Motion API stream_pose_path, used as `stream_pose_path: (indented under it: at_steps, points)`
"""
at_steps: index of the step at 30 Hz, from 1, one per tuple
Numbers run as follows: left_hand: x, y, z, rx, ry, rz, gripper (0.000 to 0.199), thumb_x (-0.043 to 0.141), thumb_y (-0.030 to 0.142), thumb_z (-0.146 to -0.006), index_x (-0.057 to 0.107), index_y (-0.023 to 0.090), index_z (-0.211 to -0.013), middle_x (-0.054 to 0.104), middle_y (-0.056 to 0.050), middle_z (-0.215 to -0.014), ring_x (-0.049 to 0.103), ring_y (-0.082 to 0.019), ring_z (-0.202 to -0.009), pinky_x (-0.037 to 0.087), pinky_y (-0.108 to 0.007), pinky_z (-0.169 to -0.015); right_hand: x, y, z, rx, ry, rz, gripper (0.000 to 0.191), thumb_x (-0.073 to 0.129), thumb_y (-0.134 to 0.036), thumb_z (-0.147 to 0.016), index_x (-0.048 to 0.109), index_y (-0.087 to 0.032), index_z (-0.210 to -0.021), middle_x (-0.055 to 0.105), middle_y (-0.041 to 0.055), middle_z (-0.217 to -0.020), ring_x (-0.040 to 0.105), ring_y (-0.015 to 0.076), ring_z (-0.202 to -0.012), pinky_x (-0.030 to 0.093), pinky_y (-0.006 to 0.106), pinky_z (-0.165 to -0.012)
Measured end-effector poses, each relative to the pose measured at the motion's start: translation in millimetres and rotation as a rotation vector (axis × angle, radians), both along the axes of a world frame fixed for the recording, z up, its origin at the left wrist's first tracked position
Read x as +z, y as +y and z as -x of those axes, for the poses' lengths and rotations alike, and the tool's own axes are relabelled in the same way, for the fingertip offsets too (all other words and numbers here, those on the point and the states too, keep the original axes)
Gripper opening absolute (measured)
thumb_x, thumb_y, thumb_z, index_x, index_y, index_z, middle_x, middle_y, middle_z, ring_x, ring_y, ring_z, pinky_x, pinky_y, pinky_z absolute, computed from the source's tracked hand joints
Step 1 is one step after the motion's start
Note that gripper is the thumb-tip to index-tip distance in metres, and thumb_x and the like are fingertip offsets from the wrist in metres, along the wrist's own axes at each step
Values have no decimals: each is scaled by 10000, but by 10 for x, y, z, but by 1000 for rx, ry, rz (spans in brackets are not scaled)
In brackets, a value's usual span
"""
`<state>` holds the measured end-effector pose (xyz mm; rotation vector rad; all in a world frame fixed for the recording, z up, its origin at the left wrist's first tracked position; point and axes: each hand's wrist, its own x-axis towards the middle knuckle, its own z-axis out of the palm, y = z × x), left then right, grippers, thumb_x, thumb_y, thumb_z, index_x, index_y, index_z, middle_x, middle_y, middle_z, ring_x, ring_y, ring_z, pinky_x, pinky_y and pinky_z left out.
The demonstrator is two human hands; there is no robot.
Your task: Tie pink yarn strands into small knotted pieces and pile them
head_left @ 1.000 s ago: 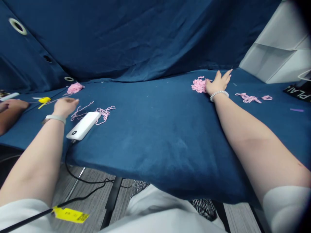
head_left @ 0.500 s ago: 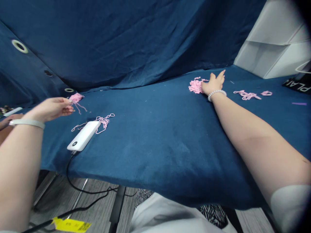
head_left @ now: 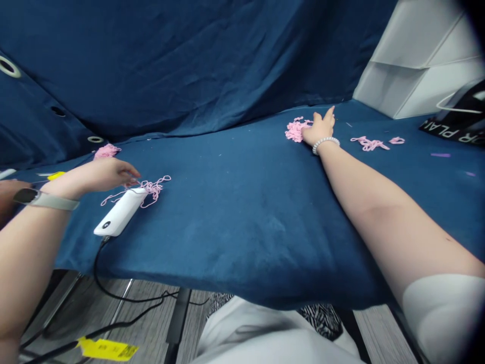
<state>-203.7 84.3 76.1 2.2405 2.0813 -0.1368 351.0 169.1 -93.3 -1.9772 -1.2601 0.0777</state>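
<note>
My left hand [head_left: 108, 176] is at the left, above the far end of a white power bank [head_left: 123, 212]. Its fingers are curled together at the loose pink yarn [head_left: 153, 189], with a strand at the fingertips; the thumb is mostly hidden. A pink yarn bundle [head_left: 107, 150] lies just behind this hand. Across the table, my right hand [head_left: 320, 129] rests against a heap of pink yarn [head_left: 295, 130], fingers spread and partly raised. Its near edge overlaps the heap, hiding a little of it.
Small pink yarn pieces [head_left: 370, 144] and a purple strip [head_left: 440, 154] lie to the right. White boxes [head_left: 413, 76] and a black lettered item [head_left: 454, 126] stand at the back right. Another person's hand [head_left: 8, 197] shows at the far left. A black cable [head_left: 96, 275] hangs from the power bank.
My left hand has left the pink bundle at the back left and moved right, to the loose yarn by the power bank. My right hand stays at its heap; the view has shifted slightly.
</note>
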Motion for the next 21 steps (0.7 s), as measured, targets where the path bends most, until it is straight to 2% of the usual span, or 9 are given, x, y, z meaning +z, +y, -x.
stream_pose_path:
  at_steps: [3, 9, 12, 13, 15, 17, 18, 19, 21]
  points:
    - [29, 17, -36, -29, 22, 107, 263, 664, 236, -714, 683, 153, -962, 740, 10, -816, 646, -162, -792, 440, -220, -725, 31, -35, 23, 21, 10, -10, 677, 633, -209, -799, 404, -70, -1421, -5, 252, -1577, 115, 413, -1445, 220, 500, -1087]
    - [217, -201, -190, -23, 89, -186, 162, 730, 290, -679, 694, 202, -811, 664, 47, -675, 576, -144, -684, 359, -207, -616, 30, -99, 47, 29, 32, -35, 636, 635, -187, -814, 418, -49, -1395, 13, 283, -1565, 124, 376, -1450, 242, 487, -1056]
    - [326, -376, -335, 34, -85, -354, 170, 678, 353, -766, 686, 186, -795, 637, 22, -664, 541, -122, -636, 343, -204, -584, 69, -117, 68, 47, 16, -89, 579, 600, -183, -842, 428, -31, -1373, 40, 275, -1565, 133, 331, -1453, 234, 438, -1055]
    - [355, -427, -395, 45, -213, -381, 163, 655, 320, -796, 682, 165, -838, 643, 10, -688, 547, -109, -635, 362, -197, -596, 124, -115, 97, 58, 18, -127, 550, 579, -176, -854, 432, -24, -1362, 57, 265, -1566, 134, 312, -1453, 217, 416, -1062]
    - [388, -501, -545, 11, -526, -357, 195, 597, 191, -844, 654, 106, -1010, 654, -12, -731, 591, -84, -650, 430, -205, -653, 324, -107, 227, 94, 74, -240, 479, 539, -151, -874, 449, -7, -1322, 103, 235, -1566, 134, 269, -1449, 162, 375, -1088]
    - [383, -537, -753, -36, -781, -269, 310, 541, 71, -857, 593, 61, -1162, 649, -10, -703, 620, -65, -637, 465, -215, -670, 626, -118, 490, 167, 280, -379, 434, 536, -84, -866, 453, 9, -1282, 201, 231, -1534, 178, 206, -1415, 107, 333, -1118]
    - [366, -546, -882, -87, -893, -216, 343, 512, 16, -854, 576, 44, -1190, 652, -9, -693, 632, -60, -637, 479, -210, -666, 794, -144, 673, 294, 414, -448, 415, 545, -72, -861, 457, -4, -1260, 297, 209, -1486, 212, 172, -1383, 108, 308, -1128]
    - [343, -553, -1026, -141, -976, -169, 355, 502, -16, -847, 574, 32, -1192, 657, -10, -681, 638, -58, -625, 488, -203, -653, 955, -189, 885, 512, 534, -493, 408, 563, -89, -862, 458, -33, -1252, 356, 176, -1444, 260, 151, -1342, 130, 292, -1131]
    - [283, -571, -1339, -238, -1108, -118, 342, 545, -39, -817, 596, 24, -1148, 664, -9, -651, 637, -64, -575, 502, -175, -588, 1208, -344, 1346, 784, 547, -432, 322, 621, -226, -863, 536, -142, -1162, 571, 67, -1218, 499, 109, -1120, 346, 226, -1002]
